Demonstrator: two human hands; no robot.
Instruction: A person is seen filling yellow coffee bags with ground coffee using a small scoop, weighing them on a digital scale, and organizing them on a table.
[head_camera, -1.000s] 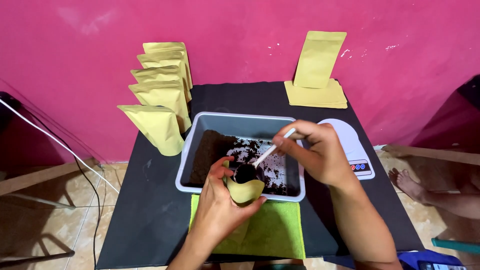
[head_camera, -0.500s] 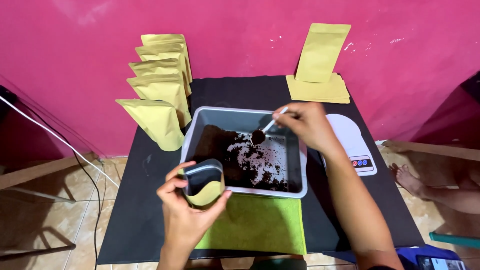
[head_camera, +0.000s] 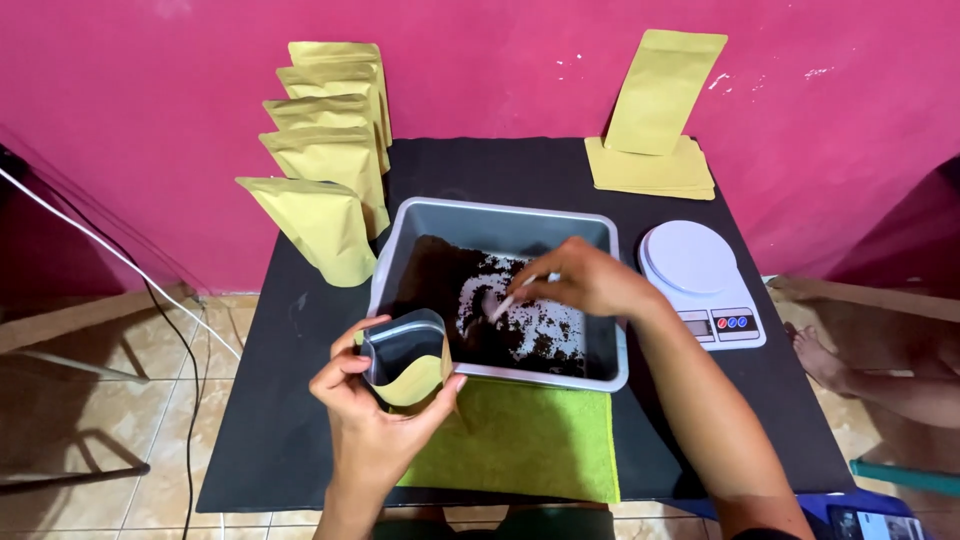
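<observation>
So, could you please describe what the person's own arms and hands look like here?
Both the left hand and the right hand are bare: no gloves, rings, watch or bracelets show. The forearms are uncovered as far as the picture's lower edge, so no sleeves are visible. The fingers carry no markings.

1. Pouch (head_camera: 405, 360): tan outside, silver lining.
2. Tray (head_camera: 500, 215): grey, holding dark brown grounds (head_camera: 430, 285).
3. Spoon (head_camera: 508, 298): white.
4. Cloth (head_camera: 520, 445): lime green.
5. Surface (head_camera: 480, 170): black.
6. Scale (head_camera: 695, 265): white, red and blue buttons.
7. Wall (head_camera: 480, 70): pink.
</observation>
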